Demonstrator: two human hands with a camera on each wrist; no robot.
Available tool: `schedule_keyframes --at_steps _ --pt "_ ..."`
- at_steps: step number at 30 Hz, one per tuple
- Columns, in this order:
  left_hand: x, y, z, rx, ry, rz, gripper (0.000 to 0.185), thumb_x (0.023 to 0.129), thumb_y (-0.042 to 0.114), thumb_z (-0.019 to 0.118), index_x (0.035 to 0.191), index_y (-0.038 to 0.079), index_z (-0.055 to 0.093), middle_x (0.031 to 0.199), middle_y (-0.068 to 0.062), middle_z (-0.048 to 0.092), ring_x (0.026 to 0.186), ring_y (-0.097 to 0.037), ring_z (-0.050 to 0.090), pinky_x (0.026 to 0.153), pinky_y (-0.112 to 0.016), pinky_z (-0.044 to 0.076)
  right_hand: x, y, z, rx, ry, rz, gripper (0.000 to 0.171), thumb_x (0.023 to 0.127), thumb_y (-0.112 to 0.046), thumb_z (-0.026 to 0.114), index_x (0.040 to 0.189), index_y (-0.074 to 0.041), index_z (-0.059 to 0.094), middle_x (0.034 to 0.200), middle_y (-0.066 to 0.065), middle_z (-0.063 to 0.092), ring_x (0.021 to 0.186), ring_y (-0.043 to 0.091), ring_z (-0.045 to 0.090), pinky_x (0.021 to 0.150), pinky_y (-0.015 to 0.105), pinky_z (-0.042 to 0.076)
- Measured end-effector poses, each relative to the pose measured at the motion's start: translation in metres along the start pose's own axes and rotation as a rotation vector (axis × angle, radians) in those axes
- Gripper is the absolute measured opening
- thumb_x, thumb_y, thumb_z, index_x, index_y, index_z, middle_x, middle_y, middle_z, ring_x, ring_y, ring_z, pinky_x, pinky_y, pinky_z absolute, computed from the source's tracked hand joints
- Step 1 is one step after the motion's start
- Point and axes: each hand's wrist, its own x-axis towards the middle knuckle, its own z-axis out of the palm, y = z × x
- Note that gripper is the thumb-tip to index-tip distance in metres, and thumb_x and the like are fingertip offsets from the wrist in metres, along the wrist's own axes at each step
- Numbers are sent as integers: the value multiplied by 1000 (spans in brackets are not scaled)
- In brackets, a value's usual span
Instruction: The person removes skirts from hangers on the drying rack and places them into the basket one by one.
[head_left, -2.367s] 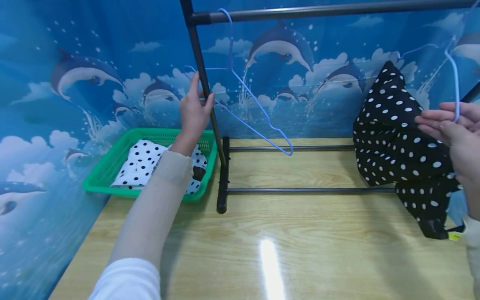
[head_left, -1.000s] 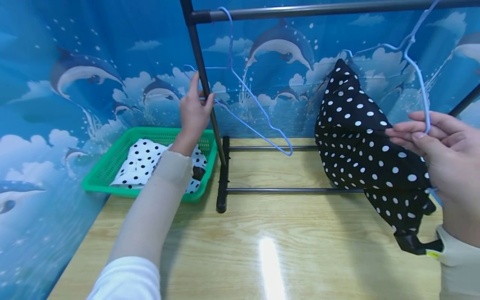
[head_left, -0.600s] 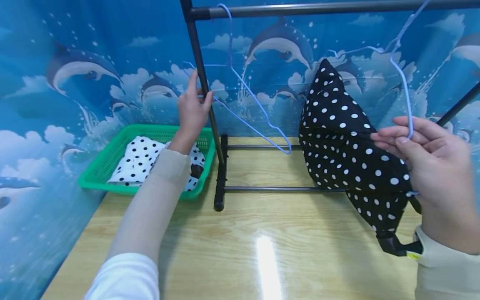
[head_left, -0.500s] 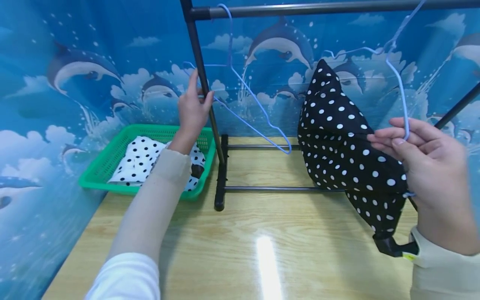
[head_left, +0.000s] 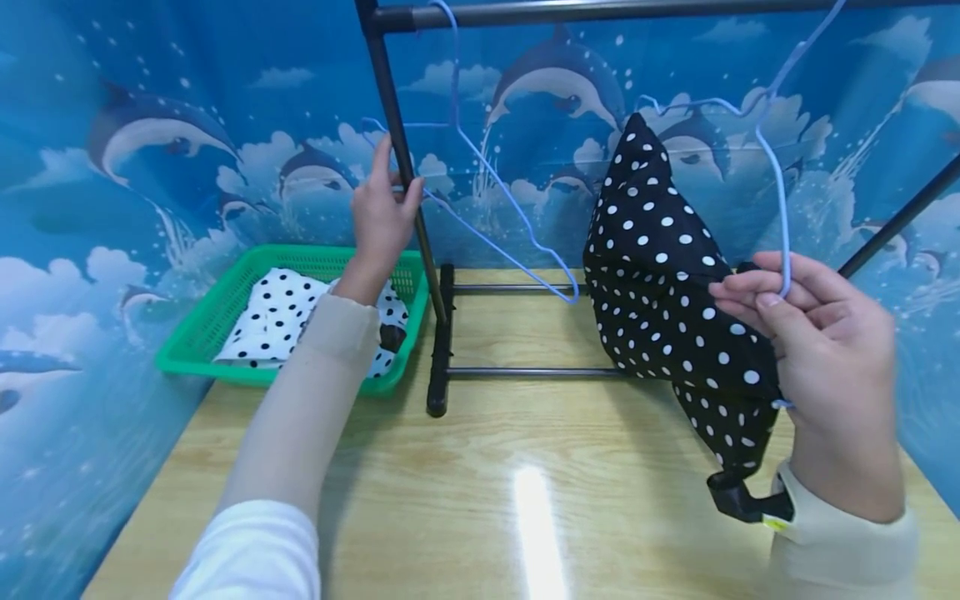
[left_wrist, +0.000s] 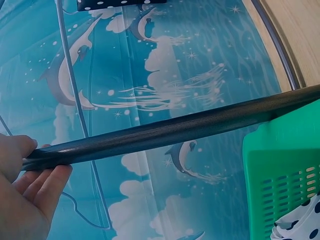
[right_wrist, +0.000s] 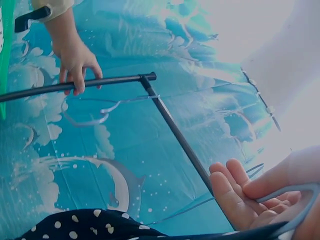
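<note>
My left hand (head_left: 384, 204) grips the upright post (head_left: 395, 142) of a black clothes rack, its fingers curled round the post (left_wrist: 175, 131). An empty light-blue wire hanger (head_left: 453, 92) hangs from the top rail (head_left: 600, 10) just right of that post. My right hand (head_left: 750, 296) pinches a second blue wire hanger (head_left: 780, 200) carrying a black polka-dot garment (head_left: 667, 283), held below the rail at the right. In the right wrist view the wire (right_wrist: 300, 210) runs through the curled fingers (right_wrist: 240, 195). Its hook top leaves the frame near the rail.
A green plastic basket (head_left: 197, 337) holding a white polka-dot cloth (head_left: 277, 308) stands left of the rack on the wooden table (head_left: 525, 500). The rack's low base rails (head_left: 525, 372) cross the tabletop. Blue dolphin-print walls close in behind and at both sides.
My right hand has carried the hanger with the black garment leftward, toward the middle of the rack. My left hand has stayed on the post.
</note>
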Motion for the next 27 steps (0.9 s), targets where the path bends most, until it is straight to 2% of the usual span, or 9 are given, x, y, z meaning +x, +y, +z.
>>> schedule_keyframes --at_steps 11,16,20,27 --pt "2 0 1 20 -6 -11 59 100 27 55 152 21 29 116 -8 69 101 -16 68 88 -29 53 -11 6 7 182 -87 -55 26 95 17 40 118 21 52 94 25 66 87 30 71 81 36 53" --pt "1 1 1 0 -5 -16 59 100 26 56 152 21 29 117 -8 69 102 -16 68 88 -28 53 -13 8 12 221 -110 -54 28 95 19 38 119 22 50 94 25 67 87 31 71 82 37 53" --pt "1 2 1 2 -4 -22 60 100 25 56 153 22 28 118 -8 68 102 -16 68 89 -28 53 -16 8 17 217 -96 -54 27 95 18 39 119 23 51 93 25 67 85 30 71 81 37 52" --pt "0 0 0 -9 1 -21 60 100 27 55 153 23 28 118 -8 69 101 -15 68 87 -27 53 -20 5 24 134 -114 -58 29 96 12 44 123 24 48 93 21 68 85 27 71 82 36 53"
